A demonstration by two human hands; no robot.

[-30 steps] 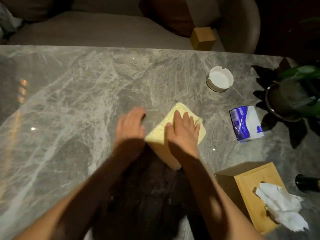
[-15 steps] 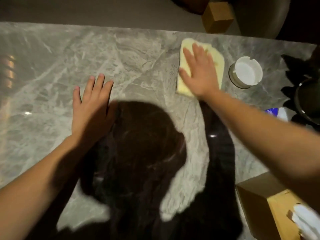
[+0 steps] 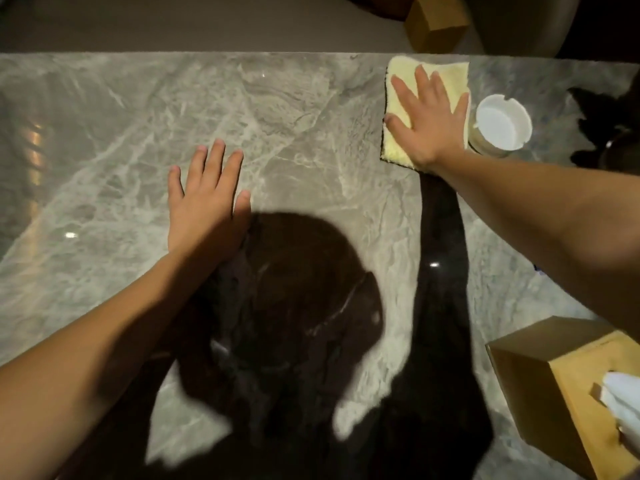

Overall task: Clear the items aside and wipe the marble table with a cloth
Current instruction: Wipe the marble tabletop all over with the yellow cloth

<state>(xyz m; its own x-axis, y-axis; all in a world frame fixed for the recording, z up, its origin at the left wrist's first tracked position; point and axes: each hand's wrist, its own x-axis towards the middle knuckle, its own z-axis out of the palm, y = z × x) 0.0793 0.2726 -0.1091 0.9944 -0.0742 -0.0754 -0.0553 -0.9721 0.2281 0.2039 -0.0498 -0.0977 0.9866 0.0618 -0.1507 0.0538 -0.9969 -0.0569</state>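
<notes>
Cloth (image 3: pixel 450 76) has slid from mid-frame to the far edge of the desk (image 3: pixel 294 116), upper right, just beside the ashtray (image 3: pixel 502 123): the wipe is underway. Right hand (image 3: pixel 429 128) presses it with flat, spread fingers; left hand (image 3: pixel 204 206) rests flat, holding nothing.

Yellow cloth (image 3: pixel 398 147), under right hand (image 3: pixel 429 123), lies at far edge of marble table (image 3: pixel 294 109). White ashtray (image 3: pixel 500 124) just beside its right side blocks that way. Wooden tissue box (image 3: pixel 554 386) fills near-right. Open marble leftward, bar 1 flat left hand (image 3: pixel 204 202).
</notes>
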